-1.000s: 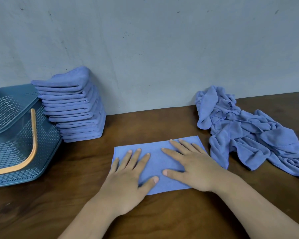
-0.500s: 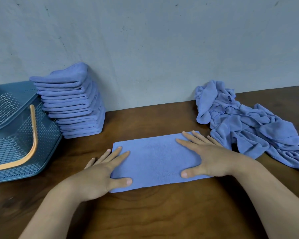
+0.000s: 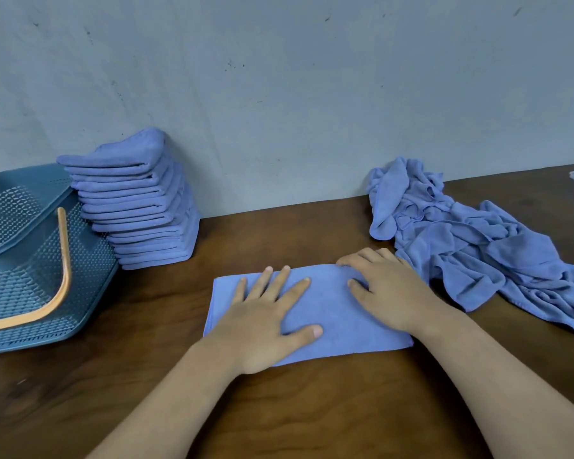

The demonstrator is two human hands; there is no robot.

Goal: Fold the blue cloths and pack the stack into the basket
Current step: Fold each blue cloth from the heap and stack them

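The left hand (image 3: 265, 326) lies flat, fingers straight and spread, on a folded blue cloth (image 3: 338, 323) in the middle of the wooden table (image 3: 279, 409). At far left a teal mesh basket (image 3: 30, 260) with an orange handle (image 3: 63, 260) is cut off by the frame. Just beside it, a stack of folded blue cloths (image 3: 140, 207) stands against the wall. The right hand (image 3: 391, 293) curls its fingers over the flat cloth's far right corner; whether it pinches is unclear. Right again, a heap of unfolded blue cloths (image 3: 471, 253) runs out of view.
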